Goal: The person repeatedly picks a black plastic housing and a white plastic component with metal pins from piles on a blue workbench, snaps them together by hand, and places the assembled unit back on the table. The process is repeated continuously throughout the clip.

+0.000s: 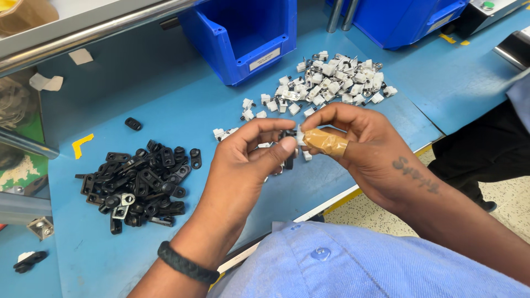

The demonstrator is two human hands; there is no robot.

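My left hand (251, 152) and right hand (353, 143) pinch a black clip (288, 136) and white piece (301, 136) together above the desk's (182, 118) near edge; I judge squaring them before pressing, fingers clamped.

1. Left hand (251, 152) and right hand (353, 140) meet above the blue table (182, 110); fingertips pinch a small black part (288, 135) and a small white clip (301, 137) pressed together between them.
2. Right thumb wrapped in tan tape (327, 142). Left wrist carries a black braided band (186, 265).
3. Pile of black parts (138, 185) lies left of the hands, a few silver pieces mixed in.
4. Heap of white clips (328, 83) lies beyond the hands, strays trailing toward them.
5. Open blue bin (243, 33) stands behind, near the white heap; a second blue bin (408, 19) sits further right.
6. One stray black part (133, 123) lies apart from the pile.
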